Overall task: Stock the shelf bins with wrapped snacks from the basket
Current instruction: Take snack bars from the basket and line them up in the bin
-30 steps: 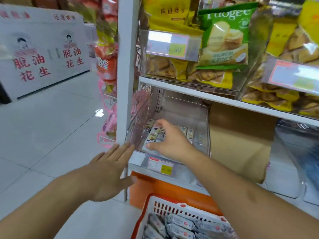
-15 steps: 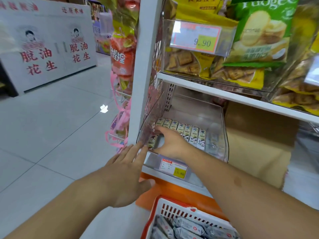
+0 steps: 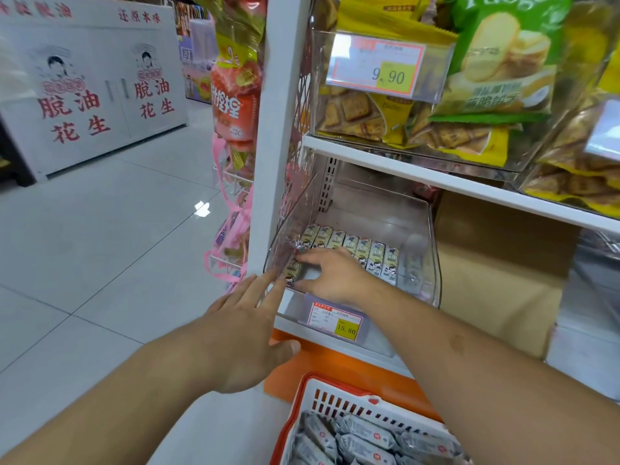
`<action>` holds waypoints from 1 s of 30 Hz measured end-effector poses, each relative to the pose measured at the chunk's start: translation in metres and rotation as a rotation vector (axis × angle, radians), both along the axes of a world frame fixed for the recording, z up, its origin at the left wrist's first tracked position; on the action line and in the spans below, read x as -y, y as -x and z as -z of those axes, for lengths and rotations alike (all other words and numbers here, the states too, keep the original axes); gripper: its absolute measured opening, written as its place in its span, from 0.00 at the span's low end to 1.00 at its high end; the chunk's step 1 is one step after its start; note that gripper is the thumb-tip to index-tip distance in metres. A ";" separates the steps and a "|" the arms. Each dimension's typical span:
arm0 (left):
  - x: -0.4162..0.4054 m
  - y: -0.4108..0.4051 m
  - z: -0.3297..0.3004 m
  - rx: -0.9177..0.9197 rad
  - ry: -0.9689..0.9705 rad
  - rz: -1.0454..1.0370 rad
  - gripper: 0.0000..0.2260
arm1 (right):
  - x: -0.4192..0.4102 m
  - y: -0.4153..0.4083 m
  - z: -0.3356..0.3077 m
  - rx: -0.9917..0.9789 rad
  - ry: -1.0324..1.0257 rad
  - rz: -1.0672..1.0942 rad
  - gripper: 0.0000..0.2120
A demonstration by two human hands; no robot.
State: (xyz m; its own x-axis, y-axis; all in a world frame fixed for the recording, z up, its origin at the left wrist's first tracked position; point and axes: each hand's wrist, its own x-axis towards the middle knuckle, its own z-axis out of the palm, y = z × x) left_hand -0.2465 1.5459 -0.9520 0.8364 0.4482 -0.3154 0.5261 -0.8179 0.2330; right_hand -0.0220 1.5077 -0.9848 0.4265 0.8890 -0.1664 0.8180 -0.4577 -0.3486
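While the right hand (image 3: 335, 275) has slid to nine o'clock in the clear bin (image 3: 432, 263), fingers flat on a wrapped snack (image 3: 292, 268), the left hand (image 3: 248, 333) hovers released, so row two begins; the basket (image 3: 339, 396) waits at six.

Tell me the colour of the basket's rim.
Red-orange rim, white lattice walls; seen in the head view.

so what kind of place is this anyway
Most likely a grocery or snack shop aisle: yellow price tags clipped to clear shelf bins, bagged biscuits on the shelf above, and a shopping basket of wrapped snacks.
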 end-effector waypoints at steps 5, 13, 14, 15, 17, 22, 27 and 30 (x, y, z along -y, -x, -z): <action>0.007 0.001 -0.007 0.024 -0.010 -0.002 0.41 | 0.019 0.003 -0.019 -0.065 -0.124 0.016 0.27; 0.057 0.004 -0.020 0.170 0.136 0.106 0.34 | 0.116 0.031 -0.059 -0.130 -0.378 -0.028 0.18; 0.066 0.004 -0.017 0.178 0.169 0.118 0.34 | 0.133 0.036 -0.059 -0.164 -0.392 -0.014 0.17; 0.075 0.002 -0.012 0.177 0.192 0.131 0.34 | 0.150 0.041 -0.057 -0.197 -0.397 -0.005 0.16; 0.092 0.001 0.006 0.128 0.214 0.161 0.34 | 0.183 0.050 -0.045 -0.228 -0.383 -0.011 0.15; 0.112 0.006 0.072 -0.165 0.190 0.189 0.42 | 0.248 0.062 0.016 -0.259 -0.153 0.035 0.17; 0.111 0.020 0.139 -0.281 0.228 0.014 0.54 | 0.270 0.072 0.089 -0.306 0.083 0.108 0.21; 0.103 0.030 0.179 -0.314 0.257 -0.059 0.63 | 0.263 0.085 0.126 -0.349 0.178 0.079 0.24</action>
